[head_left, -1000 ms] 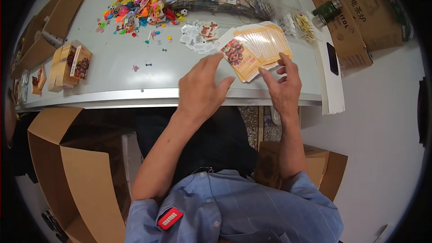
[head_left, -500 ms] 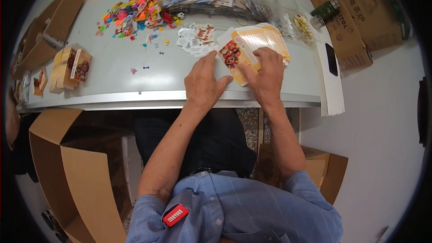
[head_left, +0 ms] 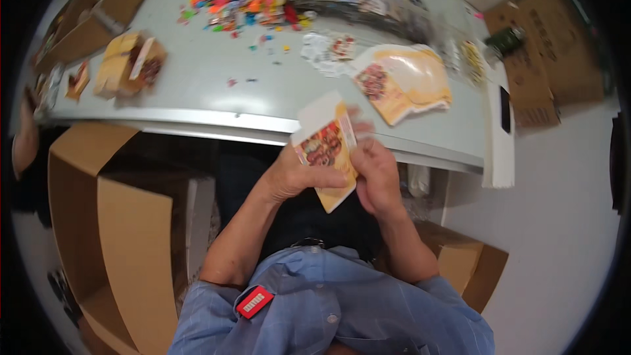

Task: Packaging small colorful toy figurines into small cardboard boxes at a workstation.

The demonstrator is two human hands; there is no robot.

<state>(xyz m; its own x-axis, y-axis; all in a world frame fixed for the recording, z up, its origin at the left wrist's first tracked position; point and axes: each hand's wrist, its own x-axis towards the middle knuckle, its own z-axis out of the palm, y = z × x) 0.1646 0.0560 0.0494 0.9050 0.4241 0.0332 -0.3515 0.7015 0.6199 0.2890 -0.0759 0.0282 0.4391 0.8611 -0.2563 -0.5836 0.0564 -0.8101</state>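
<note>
A flattened yellow-and-white card box (head_left: 327,146) printed with red-brown figures is tilted in front of the table's near edge. My left hand (head_left: 287,176) grips it from the left, thumb across its printed face and fingers hidden behind. At its right edge my right hand (head_left: 379,172) has its fingers curled, thumb side against the card; motion blurs the fingers. Beyond my hands, a fanned stack of the same flattened boxes (head_left: 415,79) lies on the table. White paper cut-outs (head_left: 320,52) are just left of that stack.
Small colourful plastic toys (head_left: 243,3) are heaped at the far left-centre. A clear bin of printed packets (head_left: 368,0) stands behind. Filled boxes (head_left: 121,66) stand on the left, near an open carton (head_left: 125,0). A large open cardboard box (head_left: 135,223) stands below the table.
Both hands have moved from the stack toward my body, bringing one flattened box with them. The view has shifted, so the table appears higher and farther right.
</note>
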